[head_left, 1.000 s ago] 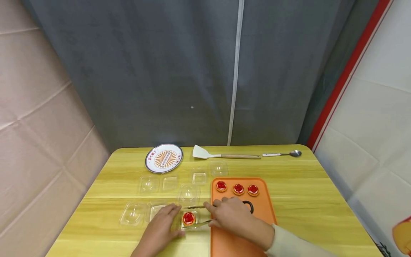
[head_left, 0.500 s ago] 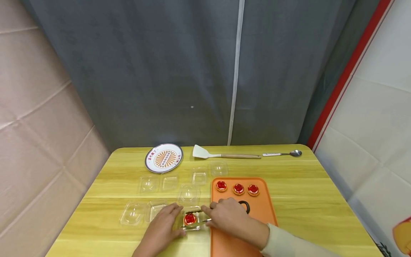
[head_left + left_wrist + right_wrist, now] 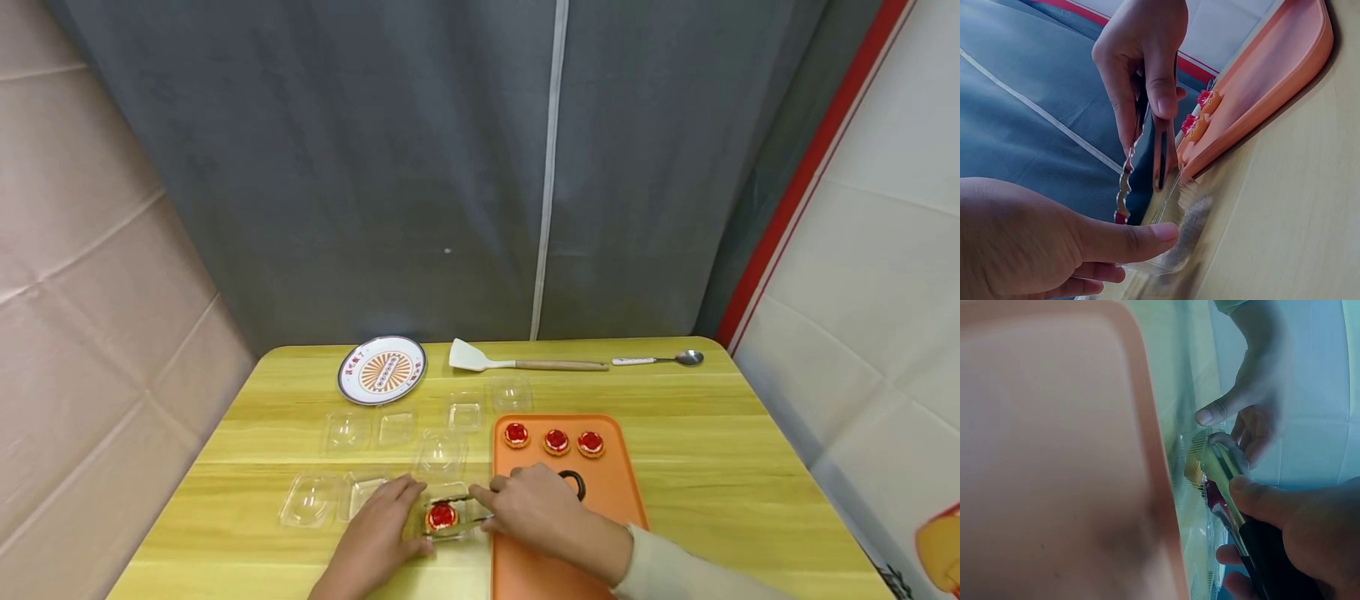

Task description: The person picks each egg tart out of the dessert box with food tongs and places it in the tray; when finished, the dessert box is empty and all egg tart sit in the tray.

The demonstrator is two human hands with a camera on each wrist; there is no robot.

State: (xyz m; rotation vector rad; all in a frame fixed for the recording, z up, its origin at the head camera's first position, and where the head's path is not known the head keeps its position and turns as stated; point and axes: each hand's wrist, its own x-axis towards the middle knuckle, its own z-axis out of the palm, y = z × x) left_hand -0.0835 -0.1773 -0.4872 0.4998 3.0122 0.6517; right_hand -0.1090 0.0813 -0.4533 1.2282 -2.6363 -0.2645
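A small tart with red topping [image 3: 442,517] sits in a clear plastic box [image 3: 448,488] at the table's front, between the arms of metal tongs [image 3: 474,524]. My right hand [image 3: 538,507] grips the tongs [image 3: 1159,140] from above, over the orange tray's left edge; their black loop [image 3: 576,482] sticks out behind it. My left hand [image 3: 375,533] holds the box's left side, thumb on the near side and fingers on the far side. In the right wrist view the tongs [image 3: 1225,478] reach down into the box [image 3: 1181,464], whose walls partly hide the tart.
Three more tarts [image 3: 556,442] stand at the back of the orange tray [image 3: 622,487]. Several open clear boxes [image 3: 308,500] lie left and behind. A patterned plate [image 3: 386,371], a white spatula with a wooden handle [image 3: 468,357] and a spoon [image 3: 688,358] line the back edge.
The tongs and right hand have shifted slightly toward me and left. The tart sits a little nearer me within the box. My left hand has barely moved.
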